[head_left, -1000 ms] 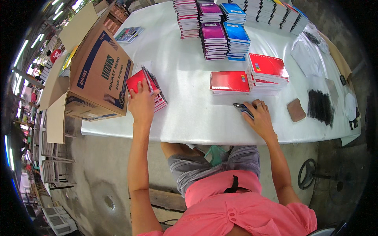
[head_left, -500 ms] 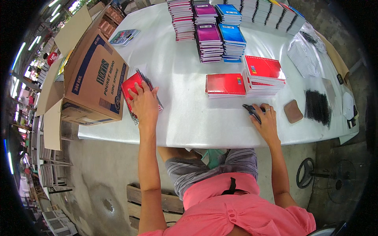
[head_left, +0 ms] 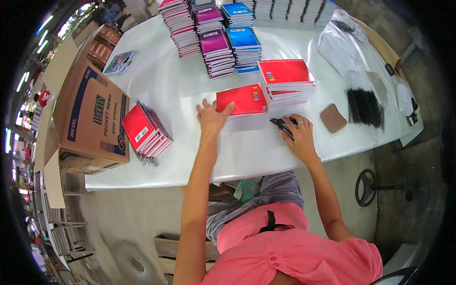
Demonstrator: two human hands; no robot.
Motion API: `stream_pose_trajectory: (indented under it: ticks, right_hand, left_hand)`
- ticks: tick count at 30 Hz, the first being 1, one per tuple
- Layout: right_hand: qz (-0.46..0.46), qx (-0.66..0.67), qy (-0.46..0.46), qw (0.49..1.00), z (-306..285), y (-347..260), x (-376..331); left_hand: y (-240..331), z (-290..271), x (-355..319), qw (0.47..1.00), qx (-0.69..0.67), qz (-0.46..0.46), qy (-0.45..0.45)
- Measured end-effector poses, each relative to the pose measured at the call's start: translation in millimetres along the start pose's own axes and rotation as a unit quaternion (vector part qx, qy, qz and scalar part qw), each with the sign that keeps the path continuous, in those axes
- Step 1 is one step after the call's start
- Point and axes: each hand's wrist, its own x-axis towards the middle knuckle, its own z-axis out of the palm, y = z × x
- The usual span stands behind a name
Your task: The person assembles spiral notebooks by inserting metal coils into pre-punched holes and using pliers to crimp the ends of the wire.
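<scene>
My left hand [head_left: 212,115] reaches to a low stack of red notebooks [head_left: 243,99]. Its thumb lies on the cover's left corner, and the other fingers are spread beside the stack. On the table near its front edge, my right hand [head_left: 299,136] is closed round black-handled pliers [head_left: 281,126], whose tips point left. A taller stack of red notebooks [head_left: 287,73] with punched edges stands just behind, touching the low one. Spiral-bound red notebooks [head_left: 146,131] sit piled at the left, next to the cardboard box, with coils showing along their edges.
An open cardboard box [head_left: 93,118] occupies the table's left side. Purple notebooks [head_left: 214,43], blue notebooks [head_left: 244,39] and more red notebooks [head_left: 181,28] are stacked at the back. Right of my right hand lie a brown pad [head_left: 333,118] and a bundle of black coils [head_left: 365,108].
My left hand has left the spiral-bound pile at the left and moved right to the low red stack. My right hand keeps the pliers. The whole view has shifted.
</scene>
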Motion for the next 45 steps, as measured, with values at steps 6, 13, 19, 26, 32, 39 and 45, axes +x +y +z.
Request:
stream_pose_trajectory:
  ticks: [6, 13, 19, 26, 32, 39, 45]
  right_hand:
    - [0.0, 0.0, 0.021, 1.0, -9.6, -13.6, 5.8]
    - [0.014, 0.26, 0.027, 0.965, -37.0, -82.9, 36.4]
    - [0.209, 0.632, -0.011, 0.746, -5.4, -114.0, 18.4]
    - [0.144, 0.434, 0.014, 0.889, -10.4, -21.8, 7.1]
    - [0.265, -0.147, 0.164, 0.939, -71.1, 174.1, 52.9]
    - [0.3, -0.323, 0.024, 0.897, -62.9, 256.0, 53.8]
    - [0.267, -0.276, -0.011, 0.923, -70.9, 257.6, 61.4]
  left_hand:
    - [-10.8, -38.1, -4.1, 0.982, -0.174, 0.065, -0.018]
    - [91.2, -107.3, -99.7, 0.927, -0.062, 0.317, -0.189]
    - [66.0, -95.8, -103.7, 0.956, -0.223, 0.136, -0.136]
    - [73.3, -94.6, -113.6, 0.932, 0.109, 0.241, -0.25]
    - [71.3, -70.7, -119.0, 0.897, 0.224, 0.267, -0.271]
    - [84.0, -88.0, -114.8, 0.887, 0.218, 0.275, -0.3]
    - [72.0, -81.5, -110.4, 0.886, 0.192, 0.279, -0.317]
